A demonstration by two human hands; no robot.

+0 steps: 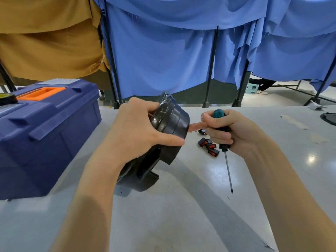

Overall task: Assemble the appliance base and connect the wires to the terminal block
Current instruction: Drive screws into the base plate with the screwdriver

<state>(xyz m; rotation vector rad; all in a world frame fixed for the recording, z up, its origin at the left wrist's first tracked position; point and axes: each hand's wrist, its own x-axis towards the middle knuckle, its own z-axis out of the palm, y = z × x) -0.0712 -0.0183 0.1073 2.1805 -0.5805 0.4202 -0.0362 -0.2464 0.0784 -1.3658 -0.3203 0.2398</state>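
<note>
My left hand grips a round black plastic appliance base, tilted on its side above the grey table, thumb along its lower rim. Its inner face points left and is hidden from me. My right hand holds a screwdriver with a teal and black handle, the thin shaft pointing down toward the table. The right index finger stretches left and touches the base's far side. Several small black switches with red rockers lie on the table between my hands. No terminal block or wires can be made out.
A blue toolbox with an orange handle stands at the left of the table. A dark round object sits at the table's far right edge. Blue and tan curtains on black stands hang behind the table.
</note>
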